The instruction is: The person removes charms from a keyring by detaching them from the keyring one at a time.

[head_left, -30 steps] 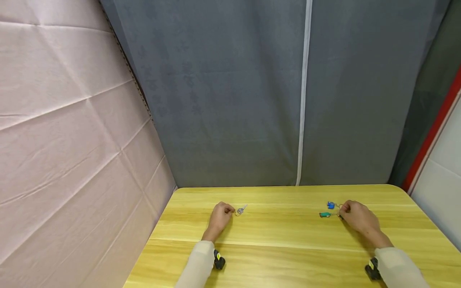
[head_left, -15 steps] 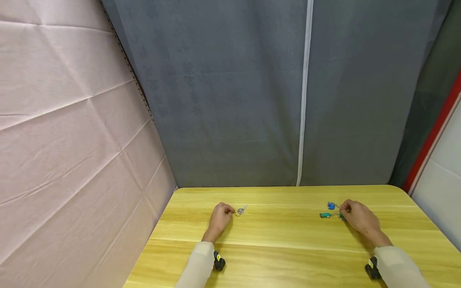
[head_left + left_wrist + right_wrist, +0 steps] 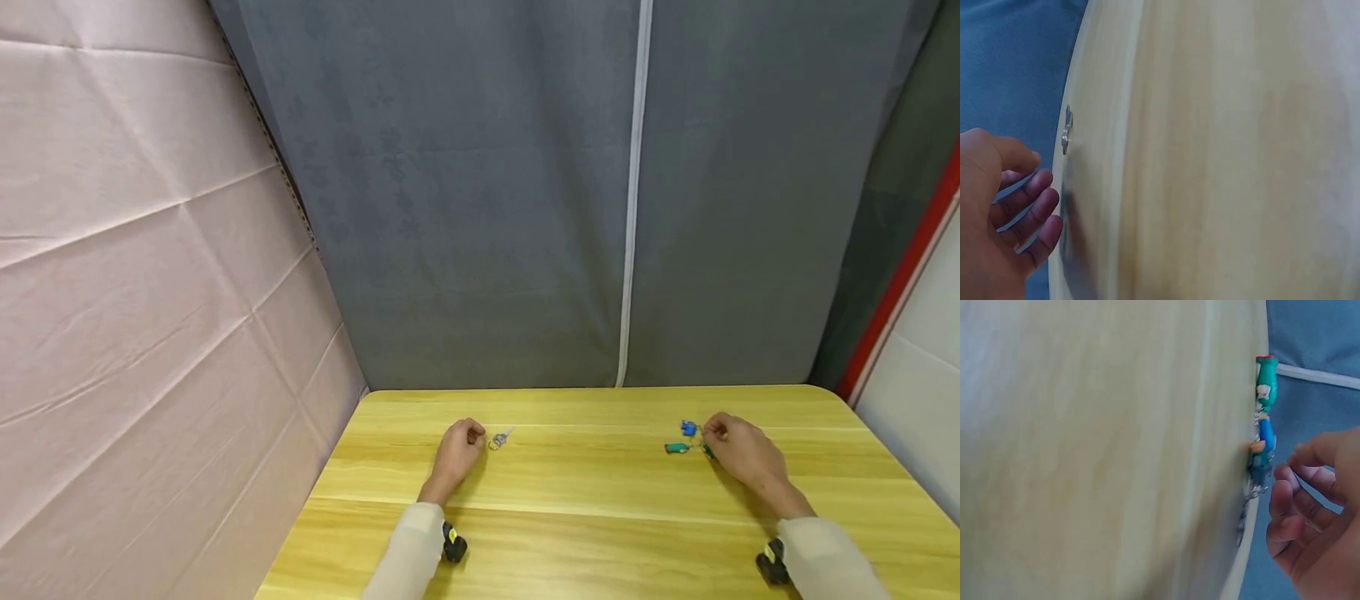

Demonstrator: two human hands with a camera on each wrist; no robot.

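Observation:
A small silver key on a ring lies on the wooden table, just right of my left hand. In the left wrist view that hand has loosely bent fingers, apart from the key, with nothing between them. On the right side lies a bunch of charms on chains: a blue charm, a green charm and another green one partly behind my right hand. In the right wrist view the right hand hovers beside the green charm and blue charm, fingers loosely bent, holding nothing visible.
The table has light wood planks. A grey curtain hangs behind its far edge, and a pale quilted cloth wall stands at the left. Black wrist cameras sit on both sleeves.
Both hands have drawn slightly away from the key ring and the charms, fingers loosening. The key has hardly moved; the third charm shows below the right hand.

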